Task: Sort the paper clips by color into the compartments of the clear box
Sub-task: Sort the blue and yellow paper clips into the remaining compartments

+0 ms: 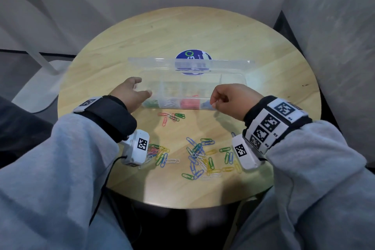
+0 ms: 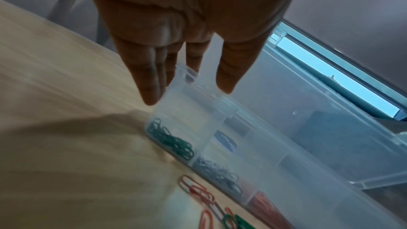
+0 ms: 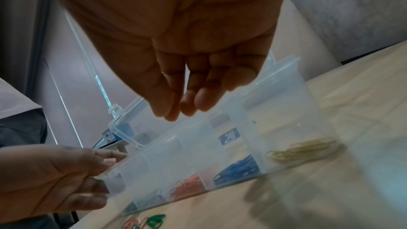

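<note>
The clear box [image 1: 233, 76] stands open on the round wooden table [image 1: 182, 32], its lid tipped back. Its front row holds green clips [image 2: 174, 143], white clips [image 2: 220, 173], red clips [image 3: 187, 184], blue clips [image 3: 239, 167] and yellow clips [image 3: 304, 149]. My left hand [image 1: 143, 87] rests against the box's left end, fingers straight, thumb along the front corner. Over the blue compartment hovers my right hand [image 1: 215, 101], its fingers [image 3: 167, 107] hanging loosely together; no clip shows in them. Several loose mixed clips [image 1: 200, 158] lie on the table in front of the box.
A small red and green clip group [image 1: 171, 116] lies just before the box, another pile [image 1: 158, 152] by my left wrist. A blue round sticker [image 1: 191, 57] shows behind the lid. A white chair leg [image 1: 40, 57] stands at left, a grey wall [image 1: 334, 46] at right.
</note>
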`<move>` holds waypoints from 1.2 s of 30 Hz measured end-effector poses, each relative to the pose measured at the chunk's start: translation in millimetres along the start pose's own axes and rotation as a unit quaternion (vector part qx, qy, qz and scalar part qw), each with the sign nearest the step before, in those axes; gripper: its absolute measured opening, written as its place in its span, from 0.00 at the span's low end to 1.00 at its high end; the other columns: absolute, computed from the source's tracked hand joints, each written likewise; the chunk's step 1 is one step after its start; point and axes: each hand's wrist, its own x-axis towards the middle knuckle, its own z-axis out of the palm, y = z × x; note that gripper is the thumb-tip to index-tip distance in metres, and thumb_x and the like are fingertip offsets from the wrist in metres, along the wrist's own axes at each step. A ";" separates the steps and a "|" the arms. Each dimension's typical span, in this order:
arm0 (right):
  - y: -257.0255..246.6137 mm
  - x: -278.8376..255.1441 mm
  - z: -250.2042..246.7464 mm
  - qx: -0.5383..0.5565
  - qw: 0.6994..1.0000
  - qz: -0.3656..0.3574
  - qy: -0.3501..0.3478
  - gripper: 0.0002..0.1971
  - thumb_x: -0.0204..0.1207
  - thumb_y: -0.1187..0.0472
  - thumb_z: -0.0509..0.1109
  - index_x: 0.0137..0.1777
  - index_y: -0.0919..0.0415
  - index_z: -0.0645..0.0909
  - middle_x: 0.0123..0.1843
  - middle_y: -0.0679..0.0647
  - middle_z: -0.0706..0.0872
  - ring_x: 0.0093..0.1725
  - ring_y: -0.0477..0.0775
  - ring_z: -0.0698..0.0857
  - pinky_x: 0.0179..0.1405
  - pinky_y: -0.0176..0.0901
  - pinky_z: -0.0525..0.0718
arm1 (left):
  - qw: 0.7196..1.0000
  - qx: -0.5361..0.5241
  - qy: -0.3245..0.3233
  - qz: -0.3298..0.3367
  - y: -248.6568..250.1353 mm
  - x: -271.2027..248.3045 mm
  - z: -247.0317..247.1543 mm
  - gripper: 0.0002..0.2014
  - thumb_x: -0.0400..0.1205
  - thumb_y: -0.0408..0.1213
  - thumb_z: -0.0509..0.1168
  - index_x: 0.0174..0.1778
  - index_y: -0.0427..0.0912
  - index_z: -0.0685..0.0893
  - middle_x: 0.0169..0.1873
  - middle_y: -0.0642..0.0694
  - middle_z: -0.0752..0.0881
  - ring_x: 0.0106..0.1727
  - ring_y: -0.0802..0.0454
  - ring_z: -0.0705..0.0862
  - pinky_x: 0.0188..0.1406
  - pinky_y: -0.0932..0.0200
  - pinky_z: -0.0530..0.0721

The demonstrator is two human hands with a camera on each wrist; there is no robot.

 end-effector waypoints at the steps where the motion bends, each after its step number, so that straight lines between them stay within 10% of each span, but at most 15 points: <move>1: 0.4 0.1 -0.5 -0.005 1.000 0.001 -0.002 0.06 0.76 0.64 0.64 0.42 0.51 0.78 0.31 0.42 0.74 0.32 0.41 0.73 0.31 0.33 0.70 | 0.999 0.039 0.024 0.010 0.0 -4.1 0.0 0.30 0.80 0.47 0.65 0.78 0.48 0.65 0.78 0.43 0.65 0.72 0.43 0.75 0.70 0.53 0.73; 5: -4.2 -0.8 2.5 -0.033 0.999 -0.009 -0.026 0.03 0.76 0.61 0.66 0.42 0.52 0.77 0.31 0.42 0.72 0.34 0.47 0.73 0.30 0.32 0.69 | 0.984 0.099 0.110 0.101 9.8 -30.8 -4.4 0.18 0.78 0.46 0.67 0.62 0.47 0.76 0.63 0.45 0.73 0.58 0.46 0.79 0.58 0.54 0.76; 9: -18.0 1.7 20.6 -0.100 0.989 -0.044 -0.096 0.07 0.76 0.60 0.66 0.53 0.53 0.82 0.35 0.42 0.74 0.44 0.48 0.74 0.36 0.35 0.71 | 0.958 0.222 -0.024 0.177 21.3 -44.7 -1.9 0.05 0.79 0.40 0.66 0.49 0.50 0.81 0.42 0.52 0.80 0.46 0.51 0.79 0.45 0.62 0.71; 13: -19.0 8.3 34.2 -0.150 0.979 -0.043 -0.133 0.10 0.75 0.62 0.65 0.54 0.49 0.80 0.47 0.45 0.76 0.48 0.50 0.76 0.55 0.43 0.79 | 0.925 0.315 -0.113 0.182 22.8 -45.0 21.3 0.13 0.80 0.39 0.63 0.61 0.50 0.83 0.56 0.50 0.83 0.56 0.51 0.81 0.54 0.62 0.74; 24: -18.5 0.3 45.3 -0.219 0.948 -0.010 -0.229 0.06 0.74 0.65 0.65 0.49 0.55 0.78 0.46 0.50 0.79 0.44 0.53 0.77 0.29 0.37 0.71 | 0.890 0.409 -0.128 0.155 23.2 -35.5 54.6 0.02 0.81 0.40 0.63 0.47 0.48 0.78 0.50 0.47 0.83 0.54 0.46 0.82 0.43 0.60 0.72; 36: -9.7 3.8 40.4 -0.133 0.968 0.019 -0.212 0.07 0.69 0.65 0.67 0.34 0.52 0.77 0.34 0.45 0.81 0.35 0.48 0.78 0.34 0.38 0.77 | 0.918 0.351 -0.125 0.132 9.5 -36.0 48.6 0.04 0.80 0.41 0.64 0.41 0.49 0.76 0.43 0.51 0.80 0.47 0.49 0.79 0.43 0.62 0.71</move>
